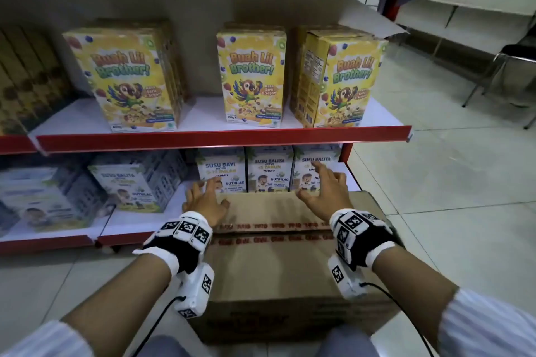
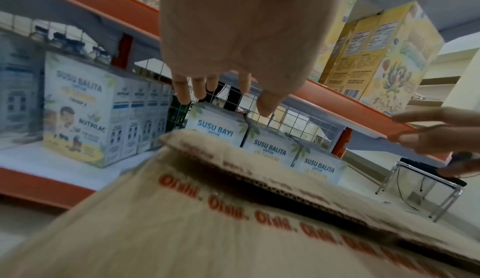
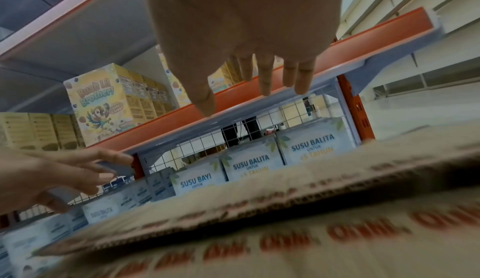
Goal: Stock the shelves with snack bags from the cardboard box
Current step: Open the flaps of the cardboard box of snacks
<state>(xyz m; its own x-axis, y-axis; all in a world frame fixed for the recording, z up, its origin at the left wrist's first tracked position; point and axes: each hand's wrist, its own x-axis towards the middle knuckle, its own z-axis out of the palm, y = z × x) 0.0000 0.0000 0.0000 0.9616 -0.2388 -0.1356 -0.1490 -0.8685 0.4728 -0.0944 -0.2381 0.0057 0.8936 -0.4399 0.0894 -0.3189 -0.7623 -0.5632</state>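
The big cardboard box [image 1: 290,264] sits on the floor right in front of the shelves [image 1: 220,138], and its top flaps are only a little bit apart, so no snack bags show yet. The left hand [image 1: 203,200] and the right hand [image 1: 324,187] both reach over the far flap with fingers spread wide and holding nothing. I think this is the opening step, and next the hands need to fold that flap back so they can get inside.

The right hand [image 3: 241,26] hangs spread, top centre, above the box [image 3: 311,231]; the left hand [image 3: 46,178] reaches in mid-left.
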